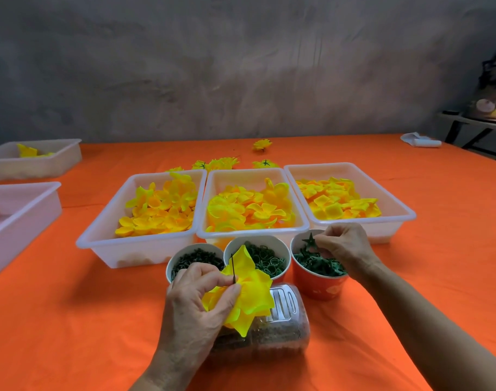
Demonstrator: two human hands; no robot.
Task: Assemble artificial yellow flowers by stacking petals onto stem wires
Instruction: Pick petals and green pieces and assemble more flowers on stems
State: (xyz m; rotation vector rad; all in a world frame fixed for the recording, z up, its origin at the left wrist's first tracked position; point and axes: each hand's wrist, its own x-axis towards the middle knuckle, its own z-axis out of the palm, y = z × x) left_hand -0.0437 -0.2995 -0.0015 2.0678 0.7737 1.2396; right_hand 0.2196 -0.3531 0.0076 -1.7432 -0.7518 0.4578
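Observation:
My left hand [196, 303] pinches a stack of yellow petals [249, 294] threaded on a thin dark stem wire [233, 268] that sticks up above my thumb. My right hand [344, 246] reaches into the right-hand orange cup [320, 286] and pinches a green star-shaped calyx [310, 241] above the pile of green pieces. Three white trays [145, 249] [253, 234] [393, 221] behind the cups hold loose yellow petals of different shapes.
Two more cups [194, 259] [265, 259] hold dark green small parts. A clear plastic container [283, 320] lies on its side under my left hand. Finished yellow flowers [221, 163] lie behind the trays. Two white trays [33, 162] [18, 218] stand at the left on the orange cloth.

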